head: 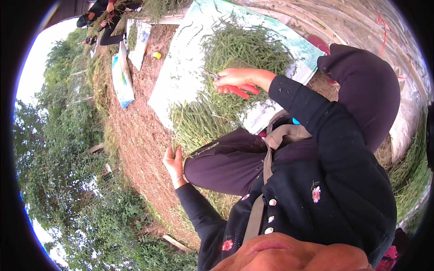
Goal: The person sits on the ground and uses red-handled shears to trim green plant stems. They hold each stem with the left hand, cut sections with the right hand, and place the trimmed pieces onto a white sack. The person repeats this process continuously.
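My right hand [234, 79] is closed around red-handled pruning shears [244, 90], whose metal blades point left above a heap of cut green sprigs [251, 50]. The heap lies on a white and green plastic sheet [169, 81]. My left hand [174, 162], beside my bent knee, grips the stem ends of a bunch of feathery green stalks [196, 122]. The leafy part of the bunch rests on the sheet's near edge and meets the heap. Whether the shear blades are apart is too small to tell.
A plastic bag [122, 78] and a yellow-green round object [156, 55] lie on the brown soil. Other people [108, 20] work with stalks at the upper left. Crumpled plastic film [305, 13] borders the top right; dense shrubs [74, 162] stand at the left.
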`<state>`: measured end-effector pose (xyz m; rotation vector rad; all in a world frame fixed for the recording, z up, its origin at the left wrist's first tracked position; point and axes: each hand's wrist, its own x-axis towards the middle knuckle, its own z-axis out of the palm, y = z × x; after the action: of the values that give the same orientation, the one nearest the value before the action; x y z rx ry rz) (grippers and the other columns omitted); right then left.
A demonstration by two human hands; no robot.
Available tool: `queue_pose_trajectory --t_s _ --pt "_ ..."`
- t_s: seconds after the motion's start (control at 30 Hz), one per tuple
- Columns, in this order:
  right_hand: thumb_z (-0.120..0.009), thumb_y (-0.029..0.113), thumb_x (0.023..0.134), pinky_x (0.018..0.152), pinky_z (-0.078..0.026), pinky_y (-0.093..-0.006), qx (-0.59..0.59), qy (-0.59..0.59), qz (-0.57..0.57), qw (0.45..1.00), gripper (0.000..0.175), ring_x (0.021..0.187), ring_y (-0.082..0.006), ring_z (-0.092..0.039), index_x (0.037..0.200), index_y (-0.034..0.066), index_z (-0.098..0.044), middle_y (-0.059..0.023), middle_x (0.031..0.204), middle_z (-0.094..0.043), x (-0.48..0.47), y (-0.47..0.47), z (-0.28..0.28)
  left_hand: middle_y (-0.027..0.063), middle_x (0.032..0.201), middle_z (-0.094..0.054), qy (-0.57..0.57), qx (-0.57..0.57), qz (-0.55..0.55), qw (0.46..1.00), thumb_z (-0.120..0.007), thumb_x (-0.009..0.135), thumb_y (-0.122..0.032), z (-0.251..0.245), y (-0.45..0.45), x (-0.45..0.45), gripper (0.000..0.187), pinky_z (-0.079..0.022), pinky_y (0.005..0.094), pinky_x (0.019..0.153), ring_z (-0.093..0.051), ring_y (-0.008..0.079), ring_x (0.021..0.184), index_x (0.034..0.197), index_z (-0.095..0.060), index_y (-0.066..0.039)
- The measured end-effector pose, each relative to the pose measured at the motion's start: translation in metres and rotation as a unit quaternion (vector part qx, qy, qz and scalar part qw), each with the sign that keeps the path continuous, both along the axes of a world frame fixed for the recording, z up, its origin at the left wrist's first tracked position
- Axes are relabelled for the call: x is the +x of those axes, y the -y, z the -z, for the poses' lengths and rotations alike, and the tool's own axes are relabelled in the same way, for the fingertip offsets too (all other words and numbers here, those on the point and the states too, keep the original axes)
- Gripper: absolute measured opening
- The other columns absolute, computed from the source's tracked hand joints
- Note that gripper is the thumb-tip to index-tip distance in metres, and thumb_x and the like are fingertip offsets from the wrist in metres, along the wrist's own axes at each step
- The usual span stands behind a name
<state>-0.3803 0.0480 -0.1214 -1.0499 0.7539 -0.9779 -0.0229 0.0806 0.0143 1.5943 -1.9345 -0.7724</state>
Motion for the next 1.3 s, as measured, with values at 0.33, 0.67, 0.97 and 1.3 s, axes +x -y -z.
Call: queue_pose_trajectory --t_s 0.33,0.67,0.97,1.3 --pt "-0.041 0.031 0.091 0.075 -0.045 -0.0297 0.029 -0.014 -0.032 0.999 0.035 0.084 -0.0165 -0.056 0.100 0.0000 -0.055 -0.0080 0.093 -0.057 -0.010 -0.006 -0.002 -0.0037 0.079 -0.058 0.054 0.023 0.022 0.998 -0.062 0.079 0.002 -0.013 -0.021 0.022 0.011 -0.040 0.0169 0.062 -0.046 0.0021 0.071 0.090 -0.059 0.001" --pt "-0.041 0.035 0.090 0.078 -0.043 -0.0311 0.037 -0.040 -0.064 0.996 0.038 0.090 -0.0155 -0.055 0.103 0.0020 -0.054 -0.0081 0.097 -0.058 -0.007 -0.012 -0.016 -0.0060 0.072 -0.053 0.050 0.030 0.004 0.998 -0.062 0.079 0.003 -0.018 -0.031 0.041 0.011 -0.038 0.0160 0.057 -0.043 0.0013 0.064 0.089 -0.058 0.001" --pt "-0.047 0.034 0.087 0.065 -0.046 -0.0290 -0.039 -0.057 -0.032 0.997 0.036 0.071 -0.0145 -0.055 0.098 0.0005 -0.055 -0.0076 0.085 -0.057 -0.001 0.005 0.002 -0.0080 0.069 -0.050 0.044 0.049 0.014 0.998 -0.061 0.079 0.005 -0.027 -0.036 0.031 0.008 -0.036 0.0156 0.054 -0.040 0.0003 0.062 0.079 -0.056 -0.001" --pt "-0.043 0.032 0.092 0.047 -0.039 -0.0243 0.030 -0.043 -0.030 0.998 0.032 0.052 -0.0083 -0.044 0.084 0.0017 -0.052 0.0010 0.063 -0.044 -0.003 -0.004 -0.008 -0.0069 0.067 -0.050 0.073 0.023 0.019 0.997 -0.063 0.077 0.005 -0.027 -0.034 0.040 0.009 -0.037 0.0173 0.053 -0.040 0.0017 0.061 0.078 -0.057 -0.002"
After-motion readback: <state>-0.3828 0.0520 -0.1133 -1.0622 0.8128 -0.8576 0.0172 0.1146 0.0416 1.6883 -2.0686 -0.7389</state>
